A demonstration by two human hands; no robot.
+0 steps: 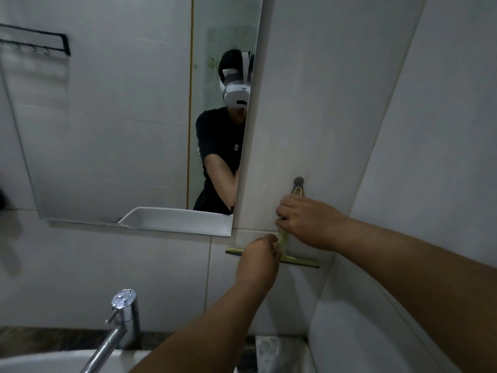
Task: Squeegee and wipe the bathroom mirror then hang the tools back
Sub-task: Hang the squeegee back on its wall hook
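The tiled wall [309,103] fills most of the view, and the mirror [121,130] hangs on it at the left, its top and left edges cut off by the frame. It reflects a person in a dark shirt, partly hidden past the mirror's right edge, and the rim of the sink [40,362], which itself shows only as a pale sliver at the bottom left. A black towel rack [40,41] with hooks sits at the upper left, half out of frame. The chrome faucet [121,319] rises below the mirror.

Right of the mirror, the yellow-green squeegee [298,262] hangs against the tile, its handle loop over a small dark hook [298,181]. The right hand [306,219] curls around the handle, covering its middle. The left hand [258,257] pinches the lower handle just above the blade, hiding the blade's centre; its fingertips are hard to make out.
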